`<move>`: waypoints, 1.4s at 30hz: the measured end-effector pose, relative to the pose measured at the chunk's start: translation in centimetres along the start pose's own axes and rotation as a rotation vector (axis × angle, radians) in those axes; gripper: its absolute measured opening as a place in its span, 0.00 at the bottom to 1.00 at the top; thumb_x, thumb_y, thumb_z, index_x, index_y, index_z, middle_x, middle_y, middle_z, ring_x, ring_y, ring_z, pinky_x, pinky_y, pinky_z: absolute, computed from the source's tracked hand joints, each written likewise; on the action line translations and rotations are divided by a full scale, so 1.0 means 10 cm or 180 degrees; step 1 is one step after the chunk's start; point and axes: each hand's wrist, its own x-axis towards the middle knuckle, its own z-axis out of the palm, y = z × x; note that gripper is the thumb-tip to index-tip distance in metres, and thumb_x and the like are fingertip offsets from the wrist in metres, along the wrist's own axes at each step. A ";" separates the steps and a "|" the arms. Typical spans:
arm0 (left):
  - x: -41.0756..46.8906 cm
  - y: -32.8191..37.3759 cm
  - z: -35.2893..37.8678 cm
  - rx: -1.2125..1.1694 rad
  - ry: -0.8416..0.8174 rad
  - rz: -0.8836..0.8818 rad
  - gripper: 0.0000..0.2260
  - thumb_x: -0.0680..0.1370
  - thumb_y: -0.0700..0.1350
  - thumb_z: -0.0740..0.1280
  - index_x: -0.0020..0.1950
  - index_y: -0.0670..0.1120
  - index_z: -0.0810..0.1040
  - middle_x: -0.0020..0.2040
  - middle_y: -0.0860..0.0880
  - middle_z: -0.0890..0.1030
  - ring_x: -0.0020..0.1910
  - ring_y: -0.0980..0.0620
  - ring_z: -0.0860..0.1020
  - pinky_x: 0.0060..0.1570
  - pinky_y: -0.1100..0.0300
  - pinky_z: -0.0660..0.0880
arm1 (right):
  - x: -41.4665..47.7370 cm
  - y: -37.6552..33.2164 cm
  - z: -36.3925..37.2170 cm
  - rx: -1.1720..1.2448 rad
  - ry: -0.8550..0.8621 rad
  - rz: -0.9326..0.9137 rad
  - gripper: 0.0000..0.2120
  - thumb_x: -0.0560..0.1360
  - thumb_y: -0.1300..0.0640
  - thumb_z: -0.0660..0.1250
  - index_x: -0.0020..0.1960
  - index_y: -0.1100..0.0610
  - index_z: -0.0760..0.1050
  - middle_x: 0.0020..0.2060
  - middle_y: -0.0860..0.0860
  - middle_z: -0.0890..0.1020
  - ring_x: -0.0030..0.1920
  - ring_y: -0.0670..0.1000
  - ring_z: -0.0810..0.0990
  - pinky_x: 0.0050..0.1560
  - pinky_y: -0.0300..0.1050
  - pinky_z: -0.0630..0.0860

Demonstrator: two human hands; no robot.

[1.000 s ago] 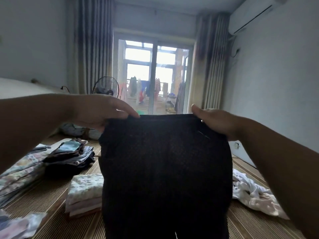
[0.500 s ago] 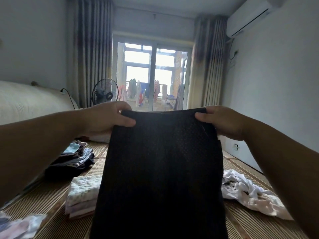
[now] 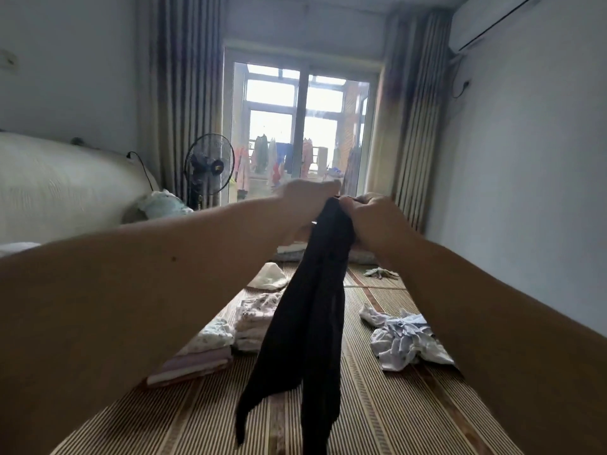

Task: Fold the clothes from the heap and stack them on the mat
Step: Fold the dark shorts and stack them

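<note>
Black garment (image 3: 308,323) hangs nearest, two ends dangling over striped mat (image 3: 394,405); looks halved lengthwise. Folded stacks (image 3: 210,349) left and heap (image 3: 407,343) right, both on mat. Hands together at garment top: right hand (image 3: 371,218) pinches it; left hand (image 3: 305,201) blurred, grip unclear. Judged: first fold in hand. Next: lay flat on strip between stacks and heap, fold across. Fan (image 3: 209,165), window (image 3: 302,126) beyond.

**Middle lane open, cloth both sides**

You can pass along the bare striped mat (image 3: 387,408) in the middle, where the hanging black garment (image 3: 312,307) screens part. The folded stacks (image 3: 210,353) crowd your left; the crumpled heap (image 3: 407,339) lies right, near the wall (image 3: 525,224).
</note>
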 end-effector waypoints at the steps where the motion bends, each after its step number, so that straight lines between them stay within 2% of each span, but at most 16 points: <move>1: -0.03 0.02 -0.02 -0.0126 -0.0128 -0.0043 0.17 0.79 0.53 0.64 0.52 0.38 0.76 0.47 0.46 0.80 0.42 0.50 0.81 0.39 0.58 0.79 | -0.03 0.00 -0.04 0.0283 -0.0307 0.0080 0.18 0.76 0.47 0.66 0.48 0.64 0.78 0.46 0.61 0.83 0.47 0.59 0.84 0.50 0.57 0.81; 4: -0.11 0.03 -0.07 0.0099 -0.0923 -0.0241 0.26 0.79 0.62 0.57 0.46 0.40 0.79 0.35 0.48 0.84 0.35 0.52 0.84 0.36 0.61 0.79 | -0.13 0.03 -0.16 0.0423 -0.0962 0.0057 0.18 0.68 0.45 0.75 0.46 0.60 0.80 0.45 0.59 0.85 0.47 0.59 0.84 0.53 0.60 0.80; 7: -0.12 -0.02 -0.08 0.0483 -0.1361 -0.0230 0.23 0.77 0.63 0.59 0.39 0.44 0.78 0.34 0.52 0.81 0.34 0.57 0.79 0.34 0.64 0.76 | -0.13 0.06 -0.20 0.0005 -0.0873 -0.0127 0.05 0.67 0.60 0.75 0.41 0.55 0.80 0.43 0.57 0.85 0.48 0.59 0.84 0.55 0.62 0.78; 10: -0.01 -0.12 -0.18 0.1133 -0.0615 0.0444 0.18 0.72 0.55 0.72 0.56 0.45 0.77 0.49 0.50 0.80 0.48 0.51 0.78 0.42 0.60 0.74 | -0.11 0.04 -0.28 -0.0003 -0.0849 -0.0160 0.12 0.69 0.67 0.68 0.49 0.57 0.80 0.45 0.56 0.84 0.48 0.57 0.83 0.55 0.58 0.79; 13: 0.13 -0.27 -0.32 0.1031 -0.0552 0.0349 0.47 0.57 0.56 0.80 0.72 0.47 0.65 0.64 0.46 0.75 0.61 0.45 0.76 0.59 0.50 0.74 | -0.07 -0.01 -0.46 0.0168 -0.1192 -0.0281 0.13 0.71 0.68 0.65 0.51 0.55 0.79 0.45 0.53 0.85 0.46 0.53 0.84 0.50 0.48 0.81; 14: 0.16 -0.33 -0.34 0.0849 -0.0836 0.0260 0.48 0.55 0.55 0.80 0.70 0.44 0.67 0.64 0.45 0.77 0.61 0.44 0.77 0.64 0.46 0.71 | -0.05 -0.01 -0.51 0.0176 -0.1310 -0.0321 0.12 0.71 0.68 0.65 0.50 0.55 0.79 0.45 0.53 0.85 0.47 0.53 0.84 0.49 0.47 0.80; 17: 0.28 -0.48 -0.39 0.0619 -0.1400 0.0265 0.33 0.61 0.48 0.78 0.64 0.41 0.76 0.60 0.44 0.81 0.59 0.44 0.79 0.67 0.44 0.68 | 0.03 0.01 -0.66 -0.0090 -0.1358 -0.0377 0.11 0.71 0.67 0.69 0.51 0.58 0.80 0.48 0.56 0.84 0.48 0.55 0.84 0.53 0.48 0.80; 19: 0.39 -0.52 -0.38 0.0755 -0.1283 0.0229 0.34 0.60 0.48 0.78 0.64 0.42 0.76 0.61 0.44 0.80 0.61 0.43 0.78 0.67 0.44 0.68 | 0.08 0.06 -0.70 -0.0549 -0.1215 -0.0353 0.10 0.70 0.63 0.72 0.51 0.62 0.80 0.49 0.57 0.84 0.46 0.54 0.84 0.51 0.46 0.80; 21: 0.50 -0.52 -0.33 0.1427 -0.0874 0.0256 0.35 0.58 0.51 0.81 0.62 0.42 0.77 0.59 0.44 0.81 0.59 0.44 0.78 0.65 0.45 0.70 | 0.16 0.15 -0.70 -0.1053 -0.1068 -0.0367 0.12 0.71 0.59 0.72 0.52 0.64 0.80 0.48 0.58 0.83 0.46 0.54 0.81 0.45 0.43 0.76; 24: 0.72 -0.56 -0.18 0.2931 -0.0365 0.0412 0.22 0.68 0.55 0.75 0.56 0.43 0.81 0.47 0.48 0.82 0.48 0.48 0.80 0.54 0.53 0.75 | 0.28 0.37 -0.64 -0.1074 -0.0893 -0.0198 0.11 0.71 0.61 0.72 0.52 0.62 0.80 0.41 0.55 0.80 0.37 0.50 0.77 0.34 0.39 0.71; 26: 0.85 -0.60 -0.05 0.2918 -0.0286 0.0385 0.16 0.74 0.50 0.72 0.56 0.41 0.81 0.45 0.47 0.82 0.44 0.47 0.80 0.52 0.52 0.77 | 0.38 0.53 -0.58 -0.1039 -0.0765 0.0015 0.09 0.73 0.61 0.70 0.53 0.61 0.78 0.40 0.54 0.79 0.32 0.48 0.77 0.31 0.38 0.72; 29: 1.06 -0.66 0.15 0.2268 -0.0180 0.0126 0.12 0.78 0.46 0.68 0.56 0.39 0.77 0.47 0.45 0.82 0.37 0.49 0.81 0.49 0.50 0.79 | 0.52 0.73 -0.52 -0.0661 -0.0579 0.0213 0.09 0.75 0.62 0.68 0.55 0.59 0.74 0.43 0.55 0.81 0.35 0.50 0.81 0.36 0.42 0.78; 31: 1.18 -0.66 0.23 0.2373 0.0036 0.0387 0.11 0.79 0.46 0.66 0.53 0.38 0.76 0.50 0.42 0.82 0.44 0.45 0.82 0.49 0.50 0.79 | 0.60 0.81 -0.52 -0.0570 -0.0371 0.0018 0.08 0.75 0.63 0.66 0.54 0.58 0.73 0.42 0.53 0.80 0.40 0.52 0.81 0.39 0.44 0.77; 33: 1.27 -0.65 0.27 0.2856 0.0348 0.0954 0.10 0.78 0.46 0.64 0.46 0.40 0.76 0.44 0.45 0.81 0.47 0.44 0.80 0.42 0.53 0.77 | 0.66 0.87 -0.55 -0.0557 -0.0140 -0.0189 0.09 0.74 0.61 0.66 0.54 0.55 0.71 0.44 0.50 0.78 0.42 0.49 0.79 0.44 0.46 0.77; 36: 1.32 -0.74 0.27 0.3290 0.0664 0.1533 0.11 0.78 0.47 0.62 0.37 0.45 0.69 0.33 0.52 0.69 0.41 0.48 0.72 0.31 0.60 0.60 | 0.66 0.97 -0.56 -0.0546 0.0016 -0.0325 0.12 0.74 0.59 0.68 0.55 0.52 0.70 0.49 0.49 0.77 0.46 0.46 0.77 0.48 0.46 0.77; 42: 0.99 -1.60 0.25 0.3048 -0.0063 0.1290 0.12 0.77 0.48 0.68 0.36 0.50 0.69 0.40 0.50 0.76 0.42 0.49 0.75 0.40 0.58 0.67 | 0.12 1.35 -0.48 -0.0502 -0.1025 0.0156 0.10 0.73 0.65 0.70 0.47 0.53 0.73 0.41 0.53 0.79 0.33 0.47 0.82 0.32 0.37 0.79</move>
